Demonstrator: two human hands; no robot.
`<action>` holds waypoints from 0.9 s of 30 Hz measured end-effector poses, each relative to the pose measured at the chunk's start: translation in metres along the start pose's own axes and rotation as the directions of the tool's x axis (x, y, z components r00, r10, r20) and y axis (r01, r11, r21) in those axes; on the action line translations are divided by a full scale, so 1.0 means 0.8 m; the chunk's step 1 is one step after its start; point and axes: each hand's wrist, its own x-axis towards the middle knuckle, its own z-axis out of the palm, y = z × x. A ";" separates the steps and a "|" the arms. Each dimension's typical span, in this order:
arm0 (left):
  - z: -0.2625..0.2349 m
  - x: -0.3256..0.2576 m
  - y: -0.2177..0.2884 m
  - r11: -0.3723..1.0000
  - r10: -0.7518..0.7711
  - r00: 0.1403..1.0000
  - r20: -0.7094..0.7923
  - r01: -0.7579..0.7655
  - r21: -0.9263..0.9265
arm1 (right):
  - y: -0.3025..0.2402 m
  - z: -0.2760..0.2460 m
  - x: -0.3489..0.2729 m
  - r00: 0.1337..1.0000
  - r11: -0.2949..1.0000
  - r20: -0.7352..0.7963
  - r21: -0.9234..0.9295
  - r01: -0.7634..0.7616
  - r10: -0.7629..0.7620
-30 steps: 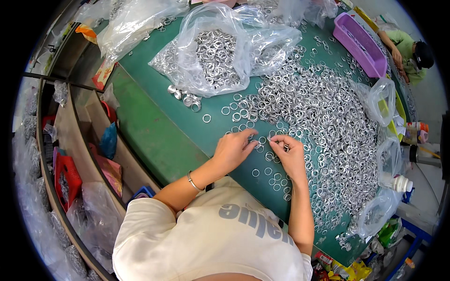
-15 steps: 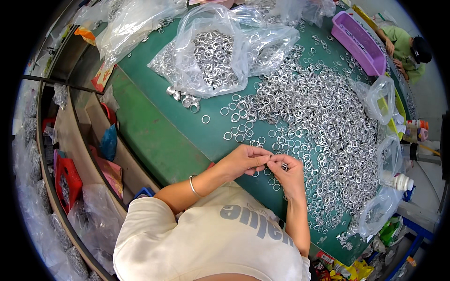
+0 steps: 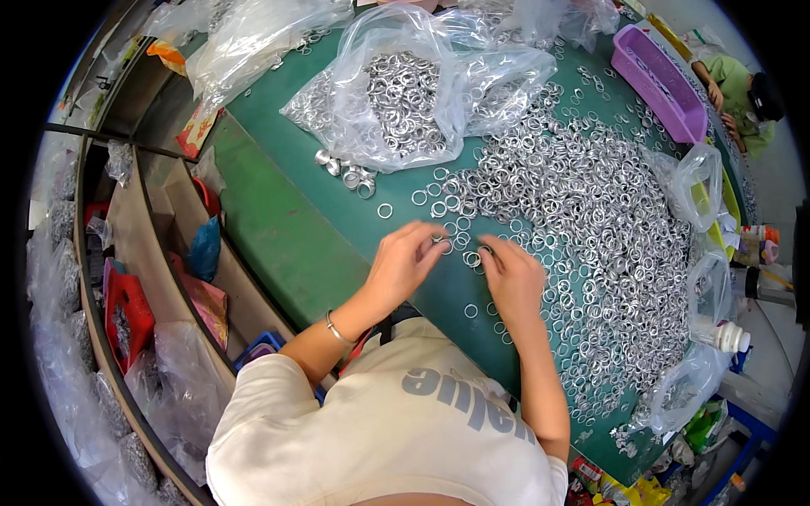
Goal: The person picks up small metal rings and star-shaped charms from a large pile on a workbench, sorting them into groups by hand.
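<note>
Many small silver metal rings (image 3: 591,219) lie spread and heaped over the green table (image 3: 291,126). My left hand (image 3: 405,260) is curled above the near edge of the heap, thumb and forefinger closing on a ring (image 3: 440,240); motion blurs its fingertips. A little to the right, my right hand (image 3: 515,280) is bent with thumb and forefinger close together on a metal ring (image 3: 484,250). More loose rings (image 3: 460,240) lie between the two hands. The right palm is hidden from view.
A clear plastic bag full of rings (image 3: 405,101) stands at the far middle. A purple basket (image 3: 658,84) is at the far right, near another person (image 3: 734,93) in green. Shelves with a red bin (image 3: 126,320) flank the left. A white bottle (image 3: 732,337) stands right.
My hands were together at the fingertips and have moved apart. The left went left and slightly away from me; the right stayed near its place. The view has shifted slightly.
</note>
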 end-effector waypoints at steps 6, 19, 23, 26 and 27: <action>0.012 0.031 -0.018 0.940 0.024 0.999 0.034 -0.034 0.340 | 0.005 0.033 0.042 0.973 0.962 0.145 -0.183 0.204 -0.179; -0.012 0.055 -0.021 0.869 -0.208 0.915 0.347 0.336 -0.364 | 0.032 0.009 0.026 0.988 0.946 0.140 0.323 0.016 -0.065; -0.040 0.043 -0.043 0.141 -0.038 0.838 0.544 0.543 -0.828 | 0.015 -0.018 0.021 0.909 -0.019 0.390 0.920 -0.391 0.150; -0.046 0.031 -0.048 -0.035 -0.120 0.874 0.471 0.470 -0.882 | 0.013 -0.008 0.025 0.843 -0.203 0.466 0.883 -0.423 0.269; -0.044 0.026 -0.056 -0.065 -0.153 0.899 0.411 0.406 -0.912 | 0.012 -0.003 0.028 0.810 -0.242 0.501 0.863 -0.443 0.306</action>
